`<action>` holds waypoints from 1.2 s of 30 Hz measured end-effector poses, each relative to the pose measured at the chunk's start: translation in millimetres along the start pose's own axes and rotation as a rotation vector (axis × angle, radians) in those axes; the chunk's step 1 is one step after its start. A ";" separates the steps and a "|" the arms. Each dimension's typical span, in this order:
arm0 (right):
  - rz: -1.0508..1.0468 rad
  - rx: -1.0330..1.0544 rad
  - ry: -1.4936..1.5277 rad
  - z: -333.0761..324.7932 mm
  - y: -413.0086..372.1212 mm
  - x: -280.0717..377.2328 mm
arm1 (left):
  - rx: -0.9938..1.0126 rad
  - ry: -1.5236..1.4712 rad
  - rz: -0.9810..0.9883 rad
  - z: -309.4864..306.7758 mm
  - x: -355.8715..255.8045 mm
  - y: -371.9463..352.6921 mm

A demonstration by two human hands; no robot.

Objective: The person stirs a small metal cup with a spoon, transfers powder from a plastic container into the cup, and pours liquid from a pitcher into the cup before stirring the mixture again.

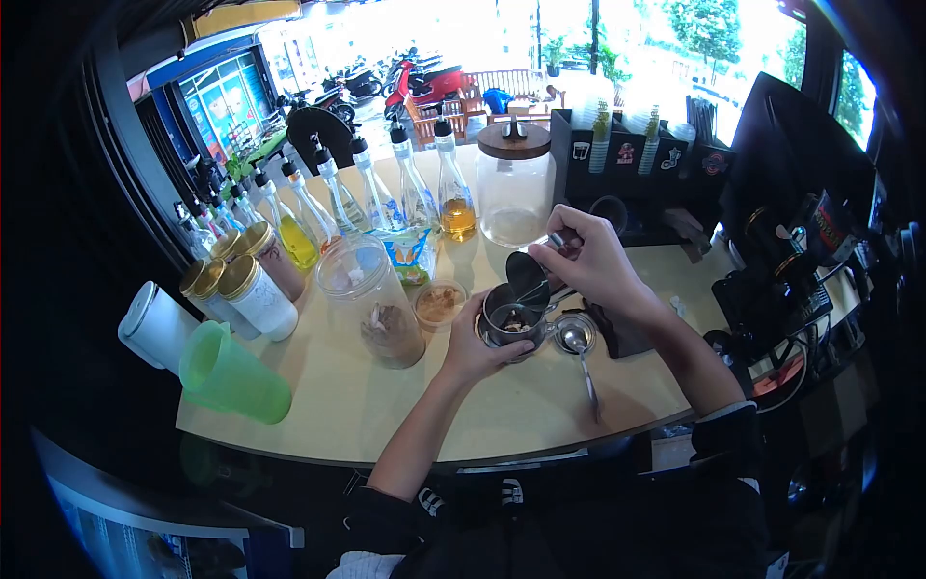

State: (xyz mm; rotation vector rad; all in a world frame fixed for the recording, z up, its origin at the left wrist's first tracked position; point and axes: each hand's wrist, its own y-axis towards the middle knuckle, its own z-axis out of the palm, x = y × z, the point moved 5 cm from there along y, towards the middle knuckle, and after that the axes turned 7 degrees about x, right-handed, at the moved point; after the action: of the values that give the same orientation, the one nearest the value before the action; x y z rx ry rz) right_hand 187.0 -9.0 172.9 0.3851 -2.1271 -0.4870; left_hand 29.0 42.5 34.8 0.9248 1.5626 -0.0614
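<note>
My left hand (479,344) is wrapped round a metal cup (517,318) standing on the counter. Above it, my right hand (590,253) grips a small dark metal pitcher (528,277), tilted over the cup's mouth. Something pale and brown shows inside the cup. Just right of the cup, a small round metal dish (576,335) has a spoon (589,384) lying across it. To the left of my left hand are a round lid with brown powder (441,303) and a clear jar holding brown powder (391,333).
Pump-top bottles (456,198) line the counter's back, beside a wooden-lidded glass jar (513,193). Gold-lidded canisters (260,304) and a green pitcher (236,376) stand left. A dark cloth (629,333) lies right, below a black cup holder (627,159). The counter's front edge (434,457) curves before me.
</note>
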 end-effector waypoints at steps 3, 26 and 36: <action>-0.029 -0.004 -0.015 0.1 0.4 -0.2 | 0.002 0.006 0.006 -0.2 -0.5 0.2; -0.015 -0.004 -0.032 -0.9 4.5 4.6 | 0.001 0.016 0.004 -0.5 -3.0 -0.4; 0.004 -0.005 -0.094 -9.1 3.6 1.5 | -0.001 0.000 0.005 0.0 -6.1 -0.2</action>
State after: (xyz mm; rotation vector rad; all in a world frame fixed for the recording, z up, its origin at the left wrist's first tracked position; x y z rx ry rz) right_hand 193.3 -8.4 180.5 0.3618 -2.2168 -0.5174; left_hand 28.5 39.2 40.0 0.9275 1.5600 -0.0568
